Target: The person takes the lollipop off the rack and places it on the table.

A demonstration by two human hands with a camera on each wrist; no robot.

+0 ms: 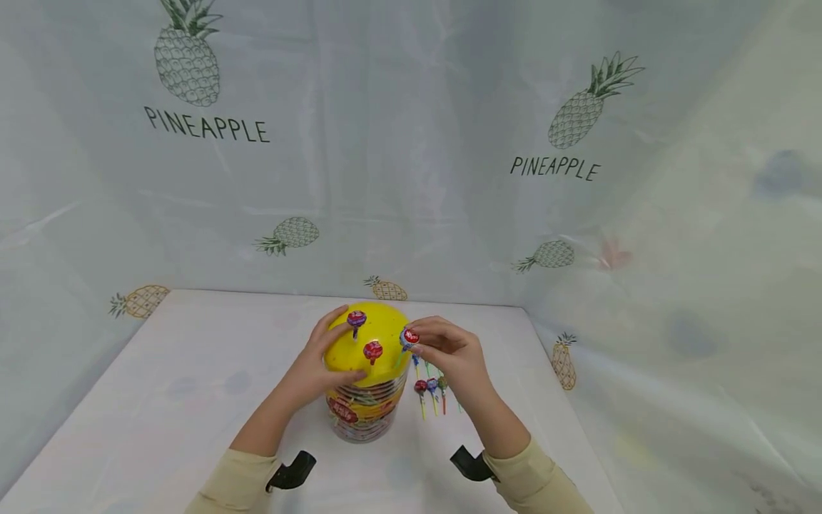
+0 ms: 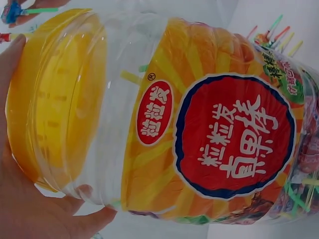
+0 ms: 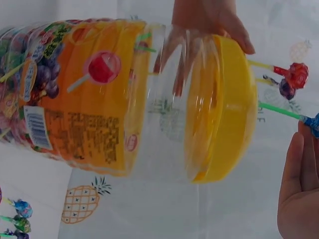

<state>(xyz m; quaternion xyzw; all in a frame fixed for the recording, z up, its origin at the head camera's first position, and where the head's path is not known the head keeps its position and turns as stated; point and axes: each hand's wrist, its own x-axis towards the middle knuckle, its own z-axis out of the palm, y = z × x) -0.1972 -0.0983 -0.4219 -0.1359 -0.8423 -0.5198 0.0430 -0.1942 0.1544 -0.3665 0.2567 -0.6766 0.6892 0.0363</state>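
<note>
A clear candy jar (image 2: 234, 129) with an orange label and a domed yellow lid (image 1: 385, 325) stands upright on the table. My left hand (image 1: 315, 368) grips the lid's left side, thumb at the front and fingers round the back. Between thumb and fingers, my right hand (image 1: 459, 353) pinches a blue-wrapped lollipop (image 1: 409, 338) by its head. Its green stick (image 3: 281, 110) points at the lid, the tip right at the surface. A purple lollipop (image 1: 356, 319) and a red lollipop (image 1: 372, 350) stand stick-down in the lid. Wrapped candies fill the jar's lower part.
Several loose lollipops (image 1: 432, 386) lie in rows on the white table (image 1: 193, 400), right of the jar and partly behind my right hand. A pineapple-print sheet (image 1: 411, 143) hangs behind the table and along its right side.
</note>
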